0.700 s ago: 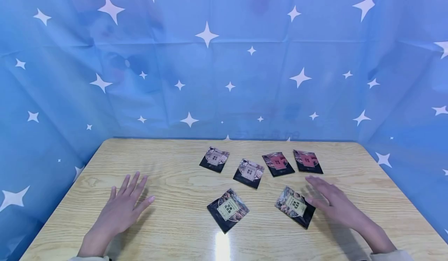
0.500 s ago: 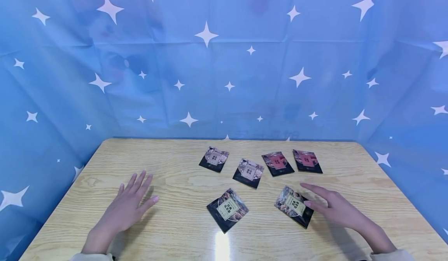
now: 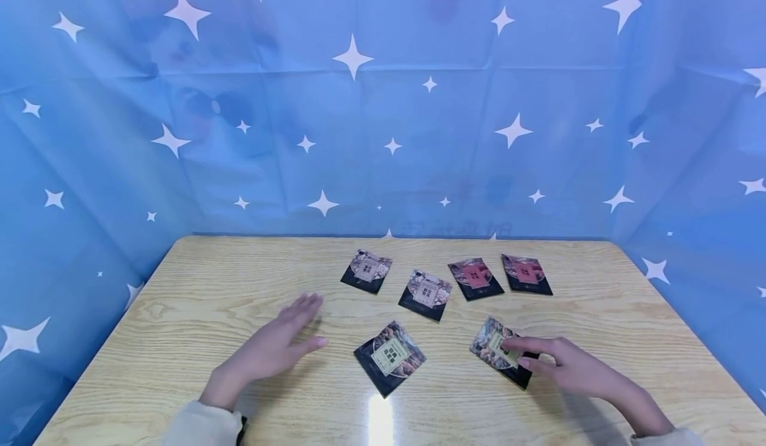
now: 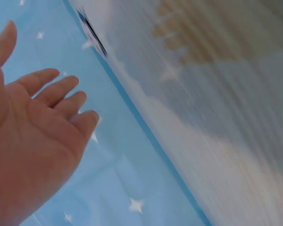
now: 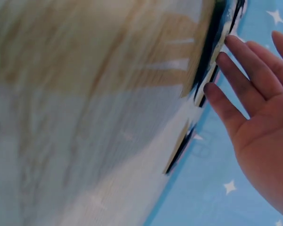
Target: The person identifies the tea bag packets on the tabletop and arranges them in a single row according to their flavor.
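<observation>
Two flat square packets with pale green labels lie on the near part of the table, a left one point(image 3: 390, 359) and a right one point(image 3: 493, 345). My right hand point(image 3: 571, 366) is over the right green-label packet, its fingertips covering part of the label and the black end. Extended fingers show on that same hand point(image 5: 264, 113) in the right wrist view. Left of the other green-label packet, my left hand point(image 3: 269, 346) hovers above the wood with its palm turned inward. Nothing is in that hand point(image 4: 42, 127) in the left wrist view; its fingers are loosely bent.
Farther back lie two pink-label packets point(image 3: 366, 271) and two red-label packets point(image 3: 475, 278), all flat and apart. The wooden table point(image 3: 251, 266) ends at a blue curtain point(image 3: 383, 113) with white stars, which also closes off both sides.
My left hand has moved right, toward the left green-label packet, and turned its palm inward. My right hand has come down and left onto the right green-label packet. The packets have stayed put.
</observation>
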A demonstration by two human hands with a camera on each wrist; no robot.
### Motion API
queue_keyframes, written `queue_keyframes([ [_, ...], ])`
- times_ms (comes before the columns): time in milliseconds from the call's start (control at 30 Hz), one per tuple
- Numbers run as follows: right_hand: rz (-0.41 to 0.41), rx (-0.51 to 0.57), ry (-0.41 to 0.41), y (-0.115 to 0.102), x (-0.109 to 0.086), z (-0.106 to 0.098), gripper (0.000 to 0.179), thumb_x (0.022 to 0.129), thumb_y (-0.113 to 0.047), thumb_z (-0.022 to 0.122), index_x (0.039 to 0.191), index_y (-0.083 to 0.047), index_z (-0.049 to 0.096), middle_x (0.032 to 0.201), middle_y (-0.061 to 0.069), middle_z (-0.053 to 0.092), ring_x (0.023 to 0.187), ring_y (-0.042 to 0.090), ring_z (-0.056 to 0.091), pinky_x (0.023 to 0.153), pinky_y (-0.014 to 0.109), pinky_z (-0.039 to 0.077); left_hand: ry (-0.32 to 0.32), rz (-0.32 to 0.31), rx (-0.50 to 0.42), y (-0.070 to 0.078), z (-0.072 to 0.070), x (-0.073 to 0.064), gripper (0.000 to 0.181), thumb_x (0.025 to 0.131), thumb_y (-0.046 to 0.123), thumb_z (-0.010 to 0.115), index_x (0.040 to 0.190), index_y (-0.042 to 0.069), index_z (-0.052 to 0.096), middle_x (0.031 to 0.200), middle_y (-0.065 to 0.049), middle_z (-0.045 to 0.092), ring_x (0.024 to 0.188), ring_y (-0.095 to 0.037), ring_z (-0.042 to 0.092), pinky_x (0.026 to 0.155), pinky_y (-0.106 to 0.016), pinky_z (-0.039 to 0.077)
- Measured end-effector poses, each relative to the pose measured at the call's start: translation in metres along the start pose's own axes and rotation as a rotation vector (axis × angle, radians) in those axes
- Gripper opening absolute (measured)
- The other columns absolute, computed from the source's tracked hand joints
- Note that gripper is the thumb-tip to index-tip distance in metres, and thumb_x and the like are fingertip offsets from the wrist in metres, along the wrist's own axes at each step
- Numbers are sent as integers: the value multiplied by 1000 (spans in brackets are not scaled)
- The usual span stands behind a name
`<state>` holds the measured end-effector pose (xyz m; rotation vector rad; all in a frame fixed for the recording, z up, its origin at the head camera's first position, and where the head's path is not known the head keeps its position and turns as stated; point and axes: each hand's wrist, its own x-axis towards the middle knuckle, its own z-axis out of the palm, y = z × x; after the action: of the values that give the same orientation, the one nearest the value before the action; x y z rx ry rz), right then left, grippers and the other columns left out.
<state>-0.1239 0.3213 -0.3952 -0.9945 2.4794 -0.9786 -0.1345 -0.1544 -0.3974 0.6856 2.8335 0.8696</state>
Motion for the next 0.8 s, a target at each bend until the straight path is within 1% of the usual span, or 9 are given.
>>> queue_keyframes([
  [67, 1, 5, -3, 2, -1, 1, 35, 97, -11, 46, 130, 1, 49, 123, 21, 53, 112, 3, 49, 81, 23, 50, -34, 34, -19, 8, 4, 7, 72, 90, 46, 51, 144, 7, 25, 148, -11, 20, 136, -30, 16, 108, -52, 16],
  [200, 2, -6, -4, 2, -1, 1, 35, 97, -11, 45, 130, 0, 49, 124, 20, 53, 113, 1, 47, 81, 24, 50, -115, 103, -90, 21, 14, 19, 70, 90, 46, 51, 144, 9, 27, 148, -9, 23, 135, -28, 19, 109, -49, 19],
  [333, 5, -11, -6, 1, -1, 1, 35, 97, -12, 45, 130, -1, 48, 125, 20, 52, 115, -1, 45, 82, 24, 50, -203, 143, -195, 33, 25, 29, 64, 92, 42, 51, 143, 9, 32, 144, -7, 33, 131, -25, 30, 107, -46, 26],
  [433, 9, -6, -10, 1, -1, 1, 36, 97, -13, 46, 131, -1, 48, 125, 21, 52, 115, 0, 44, 82, 24, 50, -252, 162, -235, 41, 31, 36, 58, 93, 37, 52, 141, 10, 36, 140, -4, 40, 128, -22, 36, 105, -43, 32],
  [633, 13, 0, -20, 0, -2, 1, 36, 97, -12, 46, 131, 0, 48, 126, 22, 51, 115, -1, 44, 81, 26, 50, -327, 221, -210, 53, 39, 47, 51, 93, 29, 54, 138, 11, 41, 136, 1, 44, 124, -15, 41, 102, -35, 37],
  [800, 15, -2, -22, 0, -2, 1, 36, 97, -13, 45, 131, 0, 47, 126, 22, 51, 116, -1, 43, 82, 26, 50, -365, 264, -169, 60, 43, 51, 49, 92, 26, 57, 136, 12, 43, 132, 2, 48, 118, -11, 47, 98, -29, 40],
])
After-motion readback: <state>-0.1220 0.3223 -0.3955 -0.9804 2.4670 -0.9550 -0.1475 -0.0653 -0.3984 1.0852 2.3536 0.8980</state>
